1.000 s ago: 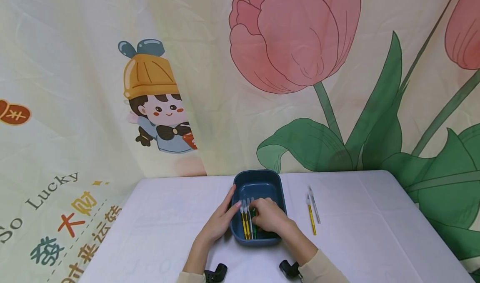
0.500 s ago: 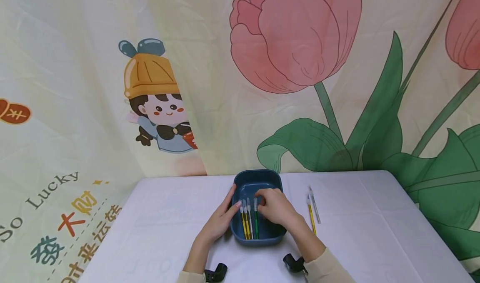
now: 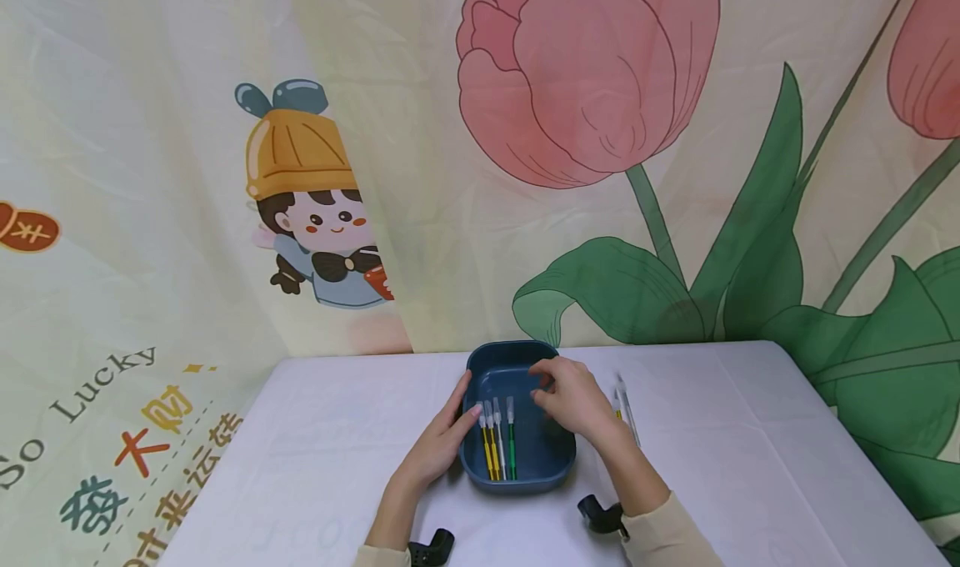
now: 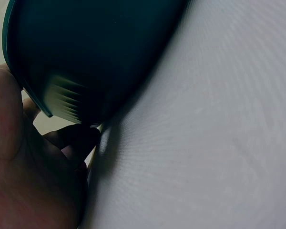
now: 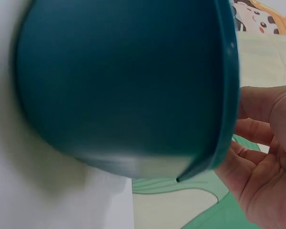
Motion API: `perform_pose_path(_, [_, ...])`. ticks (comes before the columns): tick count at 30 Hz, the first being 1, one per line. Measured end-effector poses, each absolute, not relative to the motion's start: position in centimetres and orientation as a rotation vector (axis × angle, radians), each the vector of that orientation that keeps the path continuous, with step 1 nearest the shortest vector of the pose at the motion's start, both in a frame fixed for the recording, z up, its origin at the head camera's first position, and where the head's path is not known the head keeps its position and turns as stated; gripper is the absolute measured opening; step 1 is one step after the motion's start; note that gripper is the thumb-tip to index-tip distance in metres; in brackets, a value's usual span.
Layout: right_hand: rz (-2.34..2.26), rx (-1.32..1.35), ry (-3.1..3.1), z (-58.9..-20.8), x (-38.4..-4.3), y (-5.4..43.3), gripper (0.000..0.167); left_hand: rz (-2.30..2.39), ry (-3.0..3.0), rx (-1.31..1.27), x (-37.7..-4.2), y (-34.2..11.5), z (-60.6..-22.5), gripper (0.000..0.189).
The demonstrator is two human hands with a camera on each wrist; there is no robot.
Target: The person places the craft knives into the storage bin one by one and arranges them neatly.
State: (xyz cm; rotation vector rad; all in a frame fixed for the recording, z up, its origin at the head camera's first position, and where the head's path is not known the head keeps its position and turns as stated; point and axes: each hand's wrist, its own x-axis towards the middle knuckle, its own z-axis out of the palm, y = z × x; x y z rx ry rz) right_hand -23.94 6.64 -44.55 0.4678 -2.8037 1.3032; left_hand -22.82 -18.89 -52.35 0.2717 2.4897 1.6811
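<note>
"What could we read at far left?"

"On the backdrop [image 3: 420,92], the words 'So Lucky' [image 3: 104,378] and 發大财 [image 3: 142,451]. Then our left hand [image 3: 435,444] gripped the blue tray [image 3: 546,463] at its left rim."

"And the pens?"

"Inside we saw two yellow pens [image 3: 495,459], a clear pen [image 3: 502,454] and a green pen [image 3: 512,449], along its long axis, pale caps pointing away; tray floor showed from there to the right wall."

"Our right hand [image 3: 573,397]?"

"Loosely curved over the right side, holding nothing. Past it, a silver pen [image 3: 629,411] and a partly hidden yellow pen [image 3: 618,414] lay on the tablecloth [image 3: 750,467]."
</note>
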Motion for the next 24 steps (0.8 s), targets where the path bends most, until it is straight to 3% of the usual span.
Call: perform_pose_path(24, [1.310, 0.254, -2.747, -44.6, -25.6, 11.1, 0.039, 1.675, 2.499, 0.277, -22.9, -18.9, -52.4, 0.064])
